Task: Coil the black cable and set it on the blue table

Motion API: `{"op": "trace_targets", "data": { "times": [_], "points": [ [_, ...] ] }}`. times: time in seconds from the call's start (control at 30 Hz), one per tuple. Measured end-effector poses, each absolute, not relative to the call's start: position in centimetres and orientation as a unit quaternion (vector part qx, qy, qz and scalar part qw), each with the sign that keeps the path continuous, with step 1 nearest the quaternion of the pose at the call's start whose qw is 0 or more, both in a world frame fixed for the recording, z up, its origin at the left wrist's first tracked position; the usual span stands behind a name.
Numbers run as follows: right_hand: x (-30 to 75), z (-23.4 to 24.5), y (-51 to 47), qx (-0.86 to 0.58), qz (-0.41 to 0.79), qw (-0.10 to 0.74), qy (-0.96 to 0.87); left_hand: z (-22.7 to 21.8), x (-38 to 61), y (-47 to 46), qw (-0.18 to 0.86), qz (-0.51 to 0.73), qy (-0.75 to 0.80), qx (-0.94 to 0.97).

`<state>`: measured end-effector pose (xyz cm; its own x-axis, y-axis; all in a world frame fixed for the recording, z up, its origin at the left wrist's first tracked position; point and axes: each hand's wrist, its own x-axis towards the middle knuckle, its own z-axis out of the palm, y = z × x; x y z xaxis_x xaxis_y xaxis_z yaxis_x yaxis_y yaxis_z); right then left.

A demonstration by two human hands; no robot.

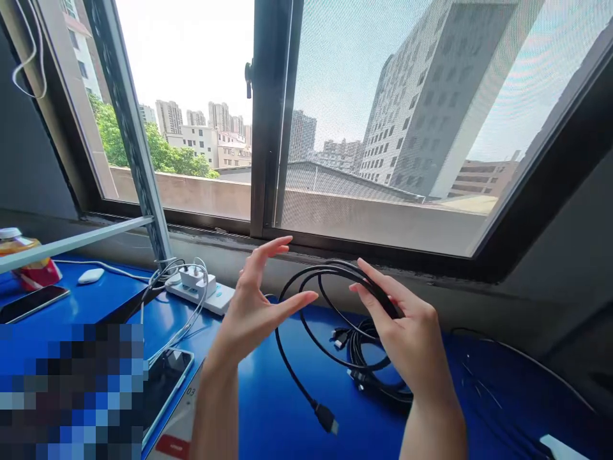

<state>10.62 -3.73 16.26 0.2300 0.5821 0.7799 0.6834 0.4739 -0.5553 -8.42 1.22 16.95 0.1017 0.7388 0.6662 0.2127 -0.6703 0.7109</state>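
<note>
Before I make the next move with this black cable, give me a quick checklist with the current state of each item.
1. Right hand has a grip on the black cable loops: ok, fingers pinch the strands at the top of the loop.
2. Left hand free: ok, it is open, fingers spread beside the loop, holding nothing.
3. Plug end unplugged and loose: ok, it hangs low over the blue table, attached to nothing.
4. Rest of the cable free of knots: cannot tell, a pile of coils lies under the right hand.
5. Phone out of the cable's way: ok, it lies to the left, apart from the loop.
6. Power strip clear of the loop: ok, it sits further left by the window.
</note>
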Motion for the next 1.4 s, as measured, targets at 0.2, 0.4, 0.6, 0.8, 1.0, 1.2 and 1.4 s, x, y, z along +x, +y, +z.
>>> {"op": "trace_targets", "data": {
  "times": [0.2, 0.4, 0.6, 0.8, 1.0, 1.2, 1.4],
  "points": [
    [9.3, 16.5, -5.5, -0.396, -0.001, 0.656, -0.643, 15.6, -5.6, 3.7, 0.424, 0.508, 0.28, 0.695],
    [8.1, 16.4, -5.3, -0.326, -0.042, 0.745, -0.58, 16.0, -5.4, 3.3, 0.537, 0.487, 0.233, 0.648],
    [9.3, 16.1, -3.8, -0.387, -0.049, 0.729, -0.563, 15.6, -5.4, 4.0, 0.541, 0.543, 0.294, 0.571],
    [10.7, 16.1, -3.4, -0.528, -0.042, 0.571, -0.628, 16.4, -5.7, 2.6, 0.307, 0.584, 0.412, 0.629],
    [9.9, 15.8, -2.6, -0.459, 0.12, 0.571, -0.67, 17.4, -4.5, -0.3, 0.187, 0.661, 0.373, 0.623],
    [9.5, 16.7, -4.3, -0.394, 0.215, 0.679, -0.581, 16.8, -3.9, 1.0, 0.31, 0.648, 0.344, 0.604],
    [8.3, 18.8, -6.3, -0.464, 0.167, 0.776, -0.392, 15.3, -2.9, 3.1, 0.444, 0.452, 0.47, 0.615]
  ]
}}
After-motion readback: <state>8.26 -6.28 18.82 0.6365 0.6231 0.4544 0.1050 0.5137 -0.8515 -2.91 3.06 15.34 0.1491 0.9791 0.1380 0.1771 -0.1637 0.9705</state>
